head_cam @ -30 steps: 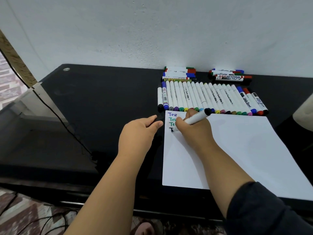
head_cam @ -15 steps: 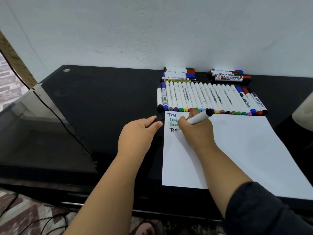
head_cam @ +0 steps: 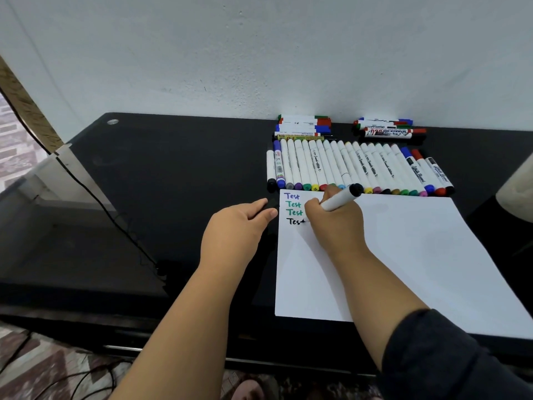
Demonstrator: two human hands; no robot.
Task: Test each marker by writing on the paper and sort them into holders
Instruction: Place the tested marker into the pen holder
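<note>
Paper (head_cam: 403, 255) lies on the black table (head_cam: 173, 183), with three coloured words "Test" and a black "Tes" at its top left corner. The right hand (head_cam: 334, 223) has its grip closed around a white marker (head_cam: 340, 199), tip touching the paper at the black word. The left hand (head_cam: 233, 229) rests on the table just beside the paper, fingers pinching a black cap (head_cam: 269, 207). A row of markers (head_cam: 354, 168) lies behind the paper, and two small piles (head_cam: 302, 127) near the wall
</note>
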